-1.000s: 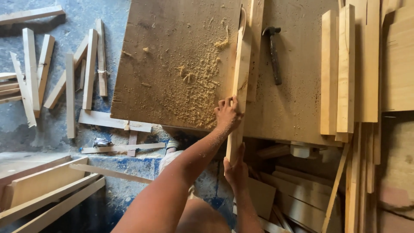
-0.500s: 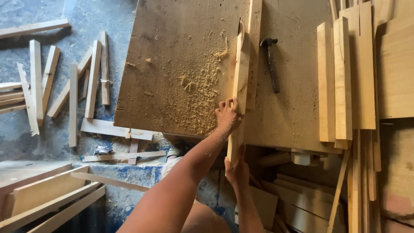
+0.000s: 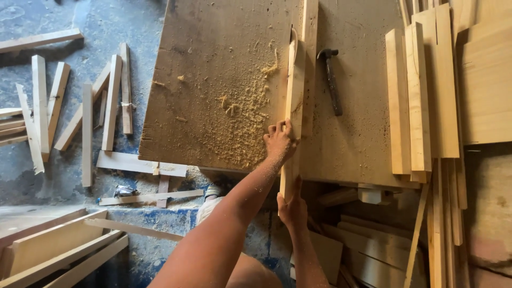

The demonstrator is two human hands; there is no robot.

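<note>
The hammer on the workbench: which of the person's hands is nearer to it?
Left. The left hand grips the wooden strip just beside the hammer; the right hand holds the strip's near end, below the bench edge.

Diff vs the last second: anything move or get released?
No real change. Left hand still grips the upright wooden strip on the workbench; right hand still holds its lower end. Hammer and sawdust pile unmoved. Only the camera view shifted slightly.
</note>
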